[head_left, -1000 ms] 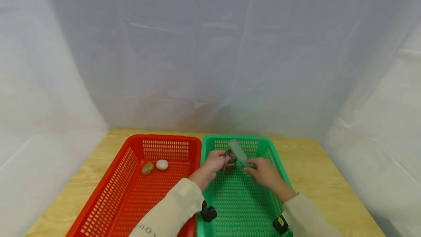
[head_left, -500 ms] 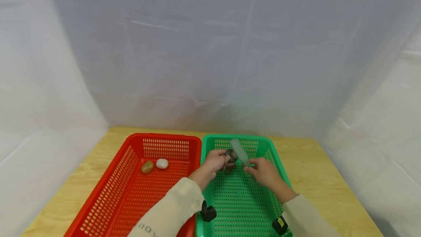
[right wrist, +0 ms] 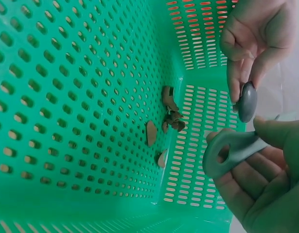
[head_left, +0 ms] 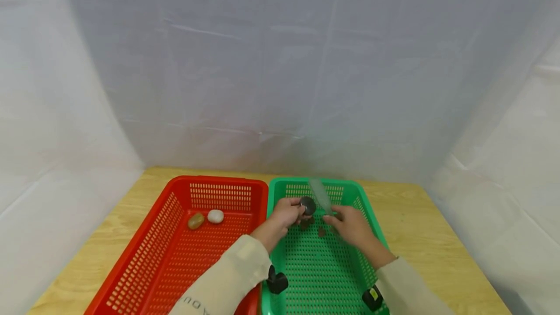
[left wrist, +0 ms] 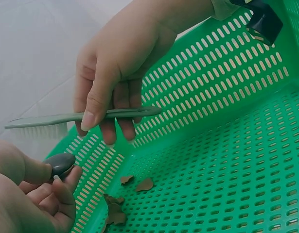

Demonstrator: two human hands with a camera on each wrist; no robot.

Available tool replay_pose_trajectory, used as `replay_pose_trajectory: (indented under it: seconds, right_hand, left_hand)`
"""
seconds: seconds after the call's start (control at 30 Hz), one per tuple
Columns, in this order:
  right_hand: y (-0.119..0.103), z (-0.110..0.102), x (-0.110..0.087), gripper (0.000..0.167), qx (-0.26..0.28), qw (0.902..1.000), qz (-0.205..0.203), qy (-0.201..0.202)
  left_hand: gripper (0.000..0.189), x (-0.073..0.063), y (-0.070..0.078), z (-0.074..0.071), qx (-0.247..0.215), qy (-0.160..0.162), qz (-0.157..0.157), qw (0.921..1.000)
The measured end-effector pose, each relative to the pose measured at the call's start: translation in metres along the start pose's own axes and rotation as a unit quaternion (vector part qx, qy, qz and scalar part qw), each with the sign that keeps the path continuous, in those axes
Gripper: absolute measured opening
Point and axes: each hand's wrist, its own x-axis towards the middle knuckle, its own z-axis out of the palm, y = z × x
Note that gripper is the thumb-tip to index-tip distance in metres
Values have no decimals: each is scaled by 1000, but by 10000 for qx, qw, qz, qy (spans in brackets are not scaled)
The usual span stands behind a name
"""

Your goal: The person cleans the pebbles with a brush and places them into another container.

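A smooth dark grey stone (head_left: 308,205) is pinched between the thumb and fingers of my left hand (head_left: 285,215), over the far left of the green basket (head_left: 302,276). My right hand (head_left: 351,227) grips a pale green brush (head_left: 321,196) by its handle, which has a hole at its end (right wrist: 223,153). The brush's white bristles (left wrist: 42,130) face down in the left wrist view, apart from the stone (left wrist: 61,164). Brown flakes (right wrist: 169,99) and crumbs lie on the green basket's floor beneath the hands.
A red basket (head_left: 181,266) stands directly left of the green one. Inside it lie a brown stone (head_left: 196,221) and a white stone (head_left: 215,216). Both baskets rest on a wooden table (head_left: 420,237), with pale sheeting (head_left: 280,72) behind and at the sides.
The brush has moved up and right, off the grey stone, whose dark face now shows in full. A brown flake has come into sight on the basket floor near my right hand.
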Motion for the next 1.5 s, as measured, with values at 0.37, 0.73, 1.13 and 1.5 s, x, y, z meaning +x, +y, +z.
replay_pose_trajectory:
  seconds: [0.37,0.73,1.13,1.5]
  right_hand:
    - [-1,1,0,28,16,9975,-566,-421]
    - [3,1,0,15,306,9940,-550,-894]
    - [1,0,-2,19,303,9977,202,-569]
    - [-4,0,-1,20,-93,9998,71,-169]
  left_hand:
    - [38,2,0,0,-18,-95,8,10000]
    - [40,2,0,0,-189,-75,25,9998]
    - [38,1,1,0,-170,-98,-21,9998]
    - [38,-3,3,-1,-139,-77,-69,9999]
